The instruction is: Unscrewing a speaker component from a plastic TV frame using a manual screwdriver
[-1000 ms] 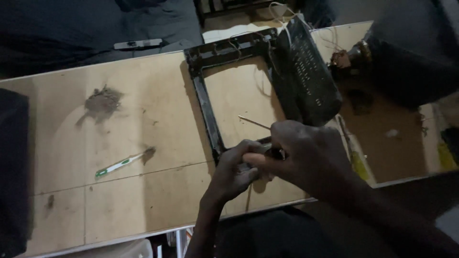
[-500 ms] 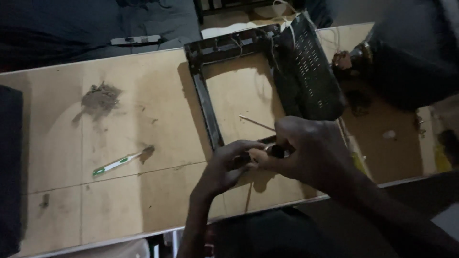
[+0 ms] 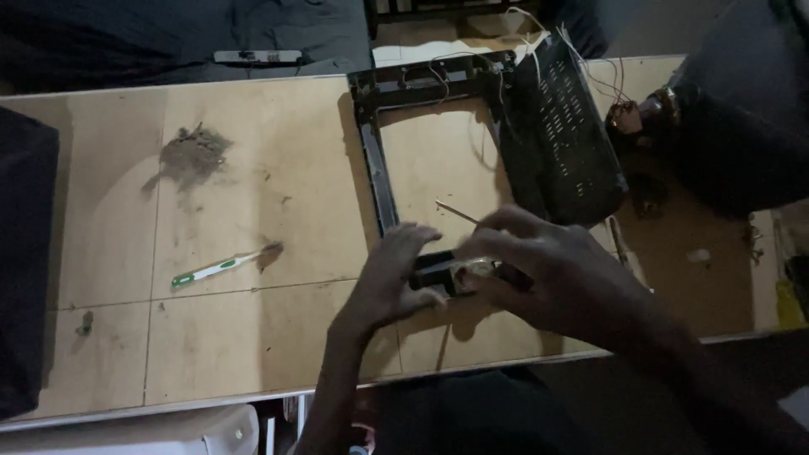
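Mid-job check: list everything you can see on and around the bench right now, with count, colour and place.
small part: one, black with a clear bit, held between both hands
frame: one, black, open rectangle, table centre
vented panel: one, black, right of frame
wires: several, pale, on frame's top edge
thin rod: one, inside frame
toothbrush: one, green and white, table left
dirt pile: one, grey-brown, upper left
table: one, light wood
left hand: one, grips part
right hand: one, grips part

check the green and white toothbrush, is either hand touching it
No, the toothbrush lies alone on the wooden table, well apart from the left hand and right hand, which both hold a small dark part.
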